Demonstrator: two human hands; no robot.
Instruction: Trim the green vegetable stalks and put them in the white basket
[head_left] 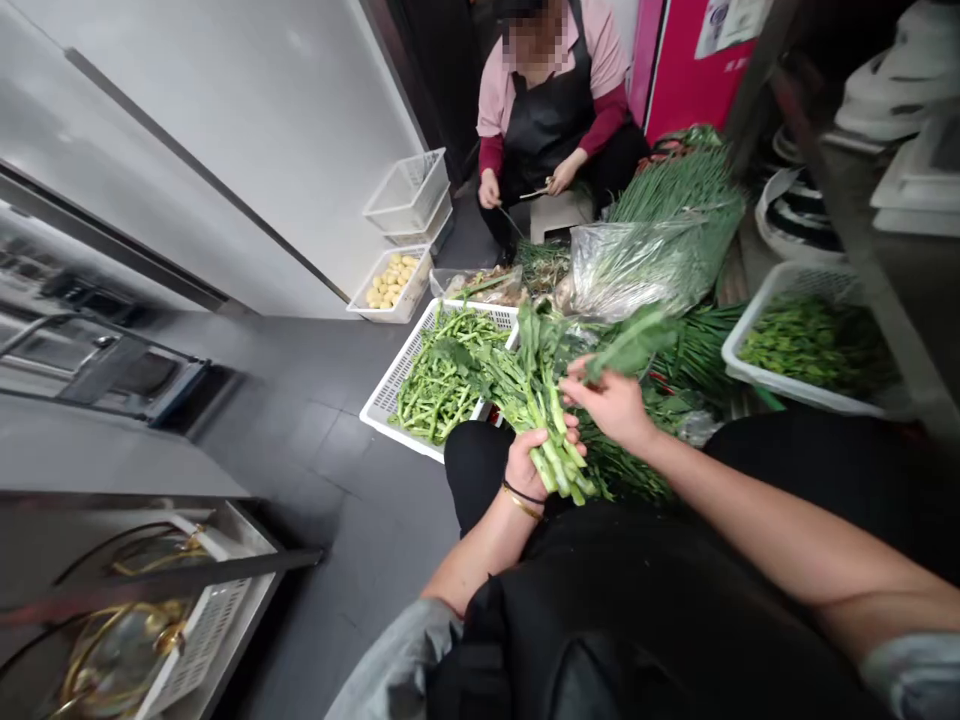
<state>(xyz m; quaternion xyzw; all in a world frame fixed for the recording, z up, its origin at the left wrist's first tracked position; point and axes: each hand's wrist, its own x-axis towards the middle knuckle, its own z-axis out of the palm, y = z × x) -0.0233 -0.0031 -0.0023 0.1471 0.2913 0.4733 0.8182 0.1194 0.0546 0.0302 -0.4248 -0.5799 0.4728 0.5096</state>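
Observation:
My left hand (pixel 527 465), with bangles at the wrist, is wrapped round a bunch of leafy greens (pixel 541 405). Their thick pale-green cut stalks point toward me, and the leaves reach forward. Just to the right, my right hand (pixel 616 408) has its fingers closed at the base of a broad green leaf (pixel 639 342), slightly blurred. Ahead and to the left, a white slotted basket (pixel 382 395) holds many cut green stems (pixel 442 385). More loose greens (pixel 626 455) lie below my hands, partly hidden by them.
Opposite me sits a person (pixel 551 110) in a dark apron, handling thin stems. Long green scallions (pixel 675 200) in clear plastic lie to the right. A basket of potatoes (pixel 394 278) stands near stacked white baskets (pixel 409 190). Another white basket (pixel 761 290) with greens is at right, beside a metal shelf post.

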